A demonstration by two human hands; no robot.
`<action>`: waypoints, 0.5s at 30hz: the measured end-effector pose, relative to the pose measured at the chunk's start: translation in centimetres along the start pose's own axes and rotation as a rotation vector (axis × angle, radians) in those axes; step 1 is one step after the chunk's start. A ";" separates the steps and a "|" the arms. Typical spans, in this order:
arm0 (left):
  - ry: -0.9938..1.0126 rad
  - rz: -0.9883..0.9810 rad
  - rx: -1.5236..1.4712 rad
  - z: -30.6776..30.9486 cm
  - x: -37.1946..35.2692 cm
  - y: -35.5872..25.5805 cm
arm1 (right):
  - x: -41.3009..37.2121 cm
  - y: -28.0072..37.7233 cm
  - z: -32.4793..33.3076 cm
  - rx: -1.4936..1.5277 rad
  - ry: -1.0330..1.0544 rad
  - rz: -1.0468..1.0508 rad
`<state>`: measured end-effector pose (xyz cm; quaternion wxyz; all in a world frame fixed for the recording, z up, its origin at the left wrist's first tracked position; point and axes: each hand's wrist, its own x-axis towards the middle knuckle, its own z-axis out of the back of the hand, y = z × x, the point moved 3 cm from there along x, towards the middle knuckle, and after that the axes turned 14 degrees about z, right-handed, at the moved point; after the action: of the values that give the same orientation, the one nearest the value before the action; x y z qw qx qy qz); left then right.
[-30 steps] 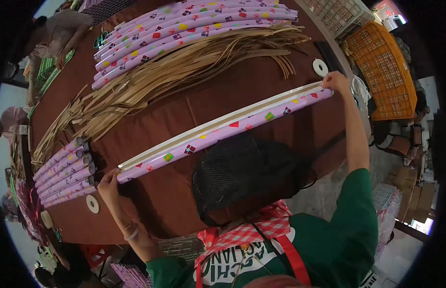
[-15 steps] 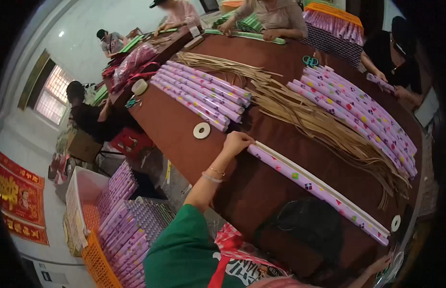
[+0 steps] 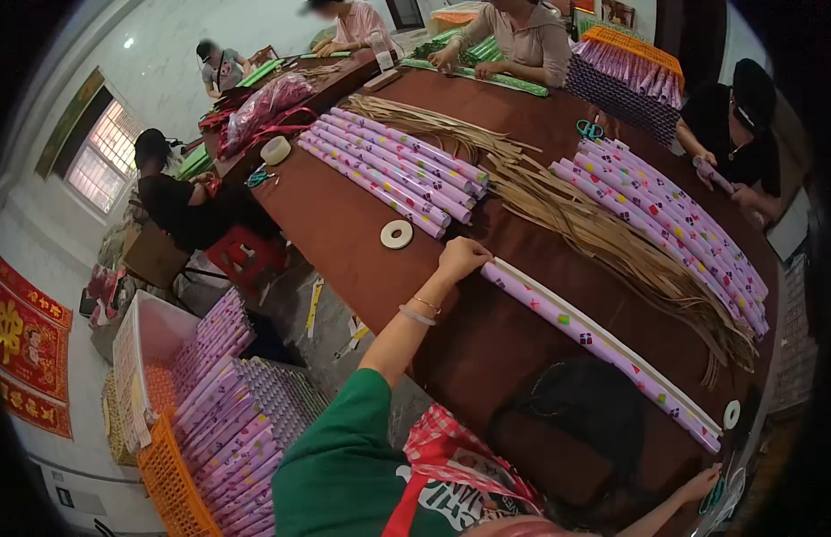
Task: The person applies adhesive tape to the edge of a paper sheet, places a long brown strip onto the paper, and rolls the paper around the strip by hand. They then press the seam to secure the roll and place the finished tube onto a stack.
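Note:
A long roll of purple wrapping paper [image 3: 594,343] with coloured shapes lies diagonally on the brown table [image 3: 344,224]. A white strip [image 3: 612,329] runs along its far side. My left hand [image 3: 460,259] is curled over the roll's left end. My right hand [image 3: 702,486] is at the bottom right, just below the roll's other end; whether it touches the roll is unclear. A black mesh bag [image 3: 594,412] lies between my arms, in front of the roll.
Two stacks of finished purple rolls [image 3: 398,170] [image 3: 675,215] flank a heap of tan strips [image 3: 594,224]. Tape rings [image 3: 397,234] [image 3: 731,413] and scissors [image 3: 590,130] lie on the table. Other people sit around the far edges. An orange crate of rolls [image 3: 210,447] stands left.
My head has turned left, so the view swung from the right end of the roll to the left end. Both hands stay at the roll's ends; the roll has hardly moved.

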<state>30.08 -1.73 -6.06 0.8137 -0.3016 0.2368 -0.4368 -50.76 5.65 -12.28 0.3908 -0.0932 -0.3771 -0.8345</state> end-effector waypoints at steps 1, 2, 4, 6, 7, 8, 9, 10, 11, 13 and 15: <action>-0.002 0.002 -0.007 -0.1 0.0 0.0 | 0.0 0.4 0.1 -0.009 0.010 -0.019; 0.000 -0.002 -0.033 -0.1 0.0 0.0 | 0.1 0.3 0.1 -0.010 0.008 -0.014; 0.006 -0.001 -0.057 -0.2 -0.1 0.2 | 0.2 -0.4 -0.2 0.059 0.008 0.030; -0.020 0.000 -0.003 -0.2 0.0 0.0 | 0.4 -0.8 -0.2 0.032 0.009 0.018; -0.023 0.001 -0.009 -0.1 0.1 -0.1 | 0.6 -0.6 -0.3 0.005 0.010 0.008; -0.012 -0.008 -0.026 -0.1 0.1 -0.1 | 0.7 -0.3 -0.4 0.006 0.009 0.015; 0.002 -0.015 -0.040 -0.1 0.0 0.0 | 0.3 0.2 -0.2 -0.016 -0.023 -0.006; 0.003 -0.009 -0.043 -0.2 0.0 0.2 | 0.2 0.6 0.0 -0.036 -0.056 -0.026; -0.001 -0.021 -0.045 -0.2 0.0 0.2 | 0.4 0.5 0.2 -0.038 -0.054 -0.021; -0.008 -0.040 -0.049 0.0 0.0 -0.1 | 0.8 0.4 0.1 -0.137 0.057 -0.018; -0.011 -0.018 -0.044 0.0 -0.1 -0.1 | 0.7 -0.2 -0.1 -0.047 0.019 -0.036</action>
<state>29.96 -1.70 -5.95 0.8043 -0.3240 0.2391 -0.4371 -51.37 5.26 -12.19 0.3769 -0.0877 -0.3553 -0.8509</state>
